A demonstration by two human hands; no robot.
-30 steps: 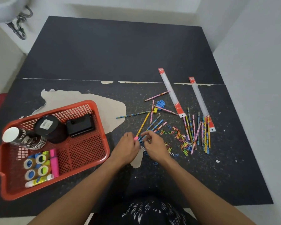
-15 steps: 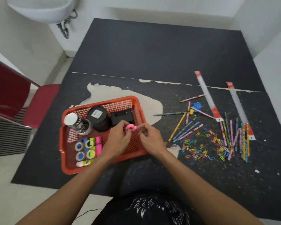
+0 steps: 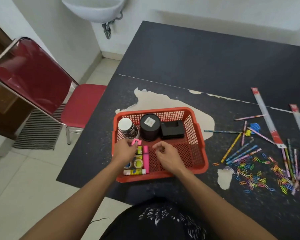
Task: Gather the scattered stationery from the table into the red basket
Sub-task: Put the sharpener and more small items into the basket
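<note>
The red basket sits on the dark table, holding a paper cup, a black canister, a black dispenser, tape rolls, a pink highlighter and a glue stick. My left hand hovers over the basket's left part and pinches a small pink item. My right hand hangs over the basket's middle with loosely curled fingers, holding nothing. Coloured pencils, a heap of paper clips and two rulers lie scattered to the right of the basket.
A red chair stands left of the table, with a striped mat under it and a white sink on the wall behind. A worn pale patch shows on the table behind the basket. A blue item and yellow sharpener lie among the pencils.
Both hands moved left from the pencil pile to above the basket, the left one carrying the pink item. The right hand has drawn apart from the left. The camera swung left.
</note>
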